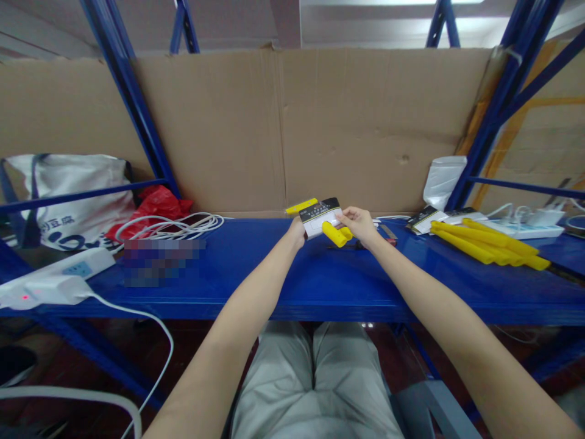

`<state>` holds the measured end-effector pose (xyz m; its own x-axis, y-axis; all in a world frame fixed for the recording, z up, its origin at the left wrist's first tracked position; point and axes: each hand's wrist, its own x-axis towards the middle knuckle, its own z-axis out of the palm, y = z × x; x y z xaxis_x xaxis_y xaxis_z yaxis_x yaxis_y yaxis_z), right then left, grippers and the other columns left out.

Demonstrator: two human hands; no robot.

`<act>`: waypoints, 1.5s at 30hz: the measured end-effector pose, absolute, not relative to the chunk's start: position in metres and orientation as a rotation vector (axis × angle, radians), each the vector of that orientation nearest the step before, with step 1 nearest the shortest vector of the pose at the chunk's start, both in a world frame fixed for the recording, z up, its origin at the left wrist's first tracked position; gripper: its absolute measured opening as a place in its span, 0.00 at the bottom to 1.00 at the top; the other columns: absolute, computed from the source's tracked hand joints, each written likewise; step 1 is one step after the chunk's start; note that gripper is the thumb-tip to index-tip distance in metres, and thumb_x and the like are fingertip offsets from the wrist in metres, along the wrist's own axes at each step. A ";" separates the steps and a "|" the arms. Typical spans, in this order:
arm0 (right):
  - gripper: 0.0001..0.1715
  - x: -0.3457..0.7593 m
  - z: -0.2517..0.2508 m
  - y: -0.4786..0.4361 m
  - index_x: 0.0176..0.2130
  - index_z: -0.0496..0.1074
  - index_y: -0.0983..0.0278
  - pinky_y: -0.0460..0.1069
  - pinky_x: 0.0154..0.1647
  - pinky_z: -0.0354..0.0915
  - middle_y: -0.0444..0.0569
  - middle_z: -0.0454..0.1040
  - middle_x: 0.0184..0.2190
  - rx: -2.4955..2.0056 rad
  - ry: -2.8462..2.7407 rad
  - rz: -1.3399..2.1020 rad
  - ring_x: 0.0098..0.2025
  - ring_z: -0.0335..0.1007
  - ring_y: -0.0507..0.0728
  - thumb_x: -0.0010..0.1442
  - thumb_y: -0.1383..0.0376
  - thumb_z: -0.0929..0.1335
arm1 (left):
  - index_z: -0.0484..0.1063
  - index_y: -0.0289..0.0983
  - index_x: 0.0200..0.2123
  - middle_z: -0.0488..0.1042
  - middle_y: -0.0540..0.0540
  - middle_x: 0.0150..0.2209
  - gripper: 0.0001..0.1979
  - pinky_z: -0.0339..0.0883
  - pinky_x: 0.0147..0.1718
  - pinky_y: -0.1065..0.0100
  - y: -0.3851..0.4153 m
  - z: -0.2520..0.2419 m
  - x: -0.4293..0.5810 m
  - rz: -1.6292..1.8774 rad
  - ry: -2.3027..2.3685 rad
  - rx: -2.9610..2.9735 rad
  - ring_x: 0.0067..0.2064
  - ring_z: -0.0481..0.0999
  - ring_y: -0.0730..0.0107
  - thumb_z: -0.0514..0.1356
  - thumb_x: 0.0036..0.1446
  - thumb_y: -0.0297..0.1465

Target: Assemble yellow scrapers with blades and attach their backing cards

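Cardboard sheet is backing the blue shelf; a person is sitting in front of it. White tote bag is leaning far left, with the cable coil lying beside it. Power strip is sitting at the left edge, its red light glowing. Yellow tubes are lying piled at right, well apart from the hands. Above shelf centre, left hand is gripping the card pack by its left edge. Right hand is closing its fingers on the right edge, with a short yellow piece pressing against the pack's underside.
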<state>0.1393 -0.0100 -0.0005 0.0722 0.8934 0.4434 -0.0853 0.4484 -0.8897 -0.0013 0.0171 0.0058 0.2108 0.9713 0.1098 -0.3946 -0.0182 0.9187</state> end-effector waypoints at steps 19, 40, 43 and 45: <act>0.13 0.148 -0.002 -0.001 0.21 0.68 0.62 0.44 0.29 0.70 0.39 0.71 0.17 -0.780 -1.206 0.731 0.22 0.70 0.49 0.43 0.62 0.75 | 0.74 0.36 0.35 0.79 0.47 0.35 0.09 0.67 0.35 0.70 0.018 0.004 0.002 1.370 0.828 1.196 0.37 0.77 0.67 0.62 0.51 0.35; 0.16 0.151 -0.014 0.014 0.25 0.63 0.62 0.49 0.32 0.72 0.42 0.73 0.22 -0.756 -1.077 0.586 0.24 0.73 0.52 0.48 0.57 0.72 | 0.70 0.45 0.49 0.71 0.47 0.54 0.25 0.58 0.50 0.54 0.016 0.002 0.000 1.216 0.812 1.387 0.58 0.63 0.57 0.41 0.61 0.47; 0.13 0.151 -0.014 0.014 0.25 0.62 0.62 0.50 0.33 0.72 0.41 0.72 0.23 -0.761 -0.995 0.577 0.24 0.73 0.52 0.50 0.60 0.70 | 0.72 0.45 0.46 0.72 0.44 0.52 0.20 0.57 0.51 0.54 0.013 0.002 0.002 1.229 0.809 1.347 0.60 0.61 0.55 0.49 0.60 0.47; 0.12 0.151 -0.014 0.015 0.25 0.62 0.62 0.50 0.33 0.72 0.41 0.72 0.23 -0.767 -0.974 0.592 0.24 0.73 0.52 0.51 0.62 0.69 | 0.74 0.42 0.42 0.73 0.43 0.51 0.13 0.59 0.51 0.55 0.010 0.000 0.005 1.248 0.863 1.338 0.58 0.63 0.55 0.56 0.57 0.40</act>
